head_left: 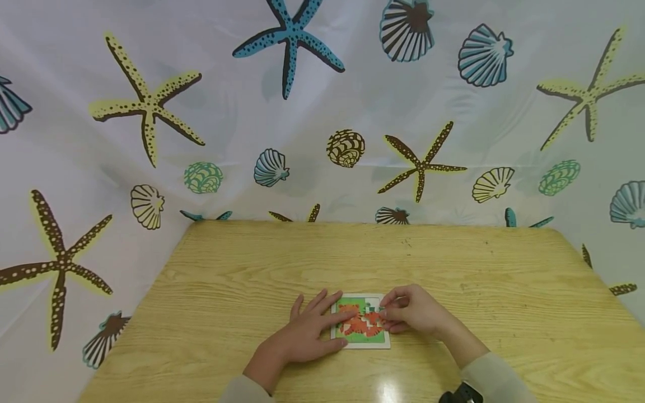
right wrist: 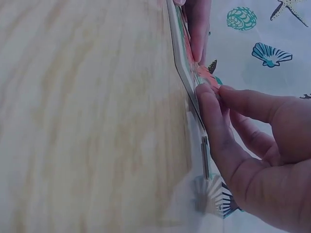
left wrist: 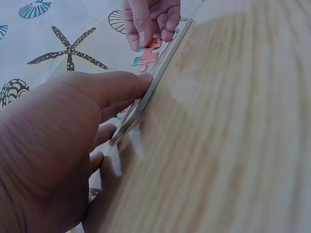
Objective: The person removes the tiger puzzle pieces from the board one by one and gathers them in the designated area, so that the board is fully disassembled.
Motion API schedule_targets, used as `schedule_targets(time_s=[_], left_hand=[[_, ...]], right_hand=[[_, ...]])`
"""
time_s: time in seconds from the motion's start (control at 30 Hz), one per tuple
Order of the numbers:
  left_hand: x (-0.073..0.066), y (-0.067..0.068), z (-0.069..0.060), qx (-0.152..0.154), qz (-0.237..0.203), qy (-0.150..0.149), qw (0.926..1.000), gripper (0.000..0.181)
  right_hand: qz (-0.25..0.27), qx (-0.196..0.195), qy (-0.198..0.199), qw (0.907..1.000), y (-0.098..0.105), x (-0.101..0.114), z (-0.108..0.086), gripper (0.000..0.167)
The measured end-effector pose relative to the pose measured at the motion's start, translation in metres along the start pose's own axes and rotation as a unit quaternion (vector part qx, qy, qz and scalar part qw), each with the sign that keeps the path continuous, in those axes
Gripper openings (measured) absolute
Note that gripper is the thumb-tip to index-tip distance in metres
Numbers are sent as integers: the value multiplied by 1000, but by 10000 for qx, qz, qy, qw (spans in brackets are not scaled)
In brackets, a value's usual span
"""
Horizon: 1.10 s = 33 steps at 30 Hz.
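A white-framed puzzle board [head_left: 360, 346] lies on the table, showing an orange animal on green. My left hand [head_left: 307, 333] rests spread over its left side, the fingers straight and the index finger on the picture. At the board's right edge my right hand [head_left: 415, 310] pinches a puzzle piece [left wrist: 146, 58], orange with a teal part, between thumb and fingers. The piece is raised and tilted above the board in the left wrist view. A pale gap shows near the board's upper right. In the right wrist view, the right fingertips [right wrist: 211, 90] partly hide the piece.
The wooden table [head_left: 252, 263] spreads around the board. A white cloth [head_left: 227, 123] printed with starfish and shells hangs behind the table and along both sides. A dark object [head_left: 461, 393] is at the right forearm near the bottom edge of the head view.
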<state>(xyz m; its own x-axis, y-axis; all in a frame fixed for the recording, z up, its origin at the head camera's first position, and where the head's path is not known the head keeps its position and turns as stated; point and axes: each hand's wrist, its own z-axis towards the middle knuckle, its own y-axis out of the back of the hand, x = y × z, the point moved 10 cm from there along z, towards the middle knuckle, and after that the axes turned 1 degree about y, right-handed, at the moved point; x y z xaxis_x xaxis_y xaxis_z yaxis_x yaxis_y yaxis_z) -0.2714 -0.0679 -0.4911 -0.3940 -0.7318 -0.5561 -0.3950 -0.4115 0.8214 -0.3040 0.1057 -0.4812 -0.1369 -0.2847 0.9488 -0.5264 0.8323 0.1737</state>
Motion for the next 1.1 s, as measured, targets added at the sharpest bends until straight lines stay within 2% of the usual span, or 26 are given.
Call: schedule_targets(time_s=[0.33,0.73,0.97,1.1], left_hand=[[2,0,-1,-63,2,-15,10000,57],[3,5,-3,-109,-14,-13,9999,55],[5,-1,-2,-44,-9,-24,10000,57],[3,-1,-2,-57,-32,-72,10000,56]], right_hand=[[237,-178,-18,9996,8,-7,-1,27],[204,-356,91,9991,18,-8,-5,34],[416,-742,-81,9963,29,-12,-14,37],[305,-940,-77,9951,40,-10,-19,37]])
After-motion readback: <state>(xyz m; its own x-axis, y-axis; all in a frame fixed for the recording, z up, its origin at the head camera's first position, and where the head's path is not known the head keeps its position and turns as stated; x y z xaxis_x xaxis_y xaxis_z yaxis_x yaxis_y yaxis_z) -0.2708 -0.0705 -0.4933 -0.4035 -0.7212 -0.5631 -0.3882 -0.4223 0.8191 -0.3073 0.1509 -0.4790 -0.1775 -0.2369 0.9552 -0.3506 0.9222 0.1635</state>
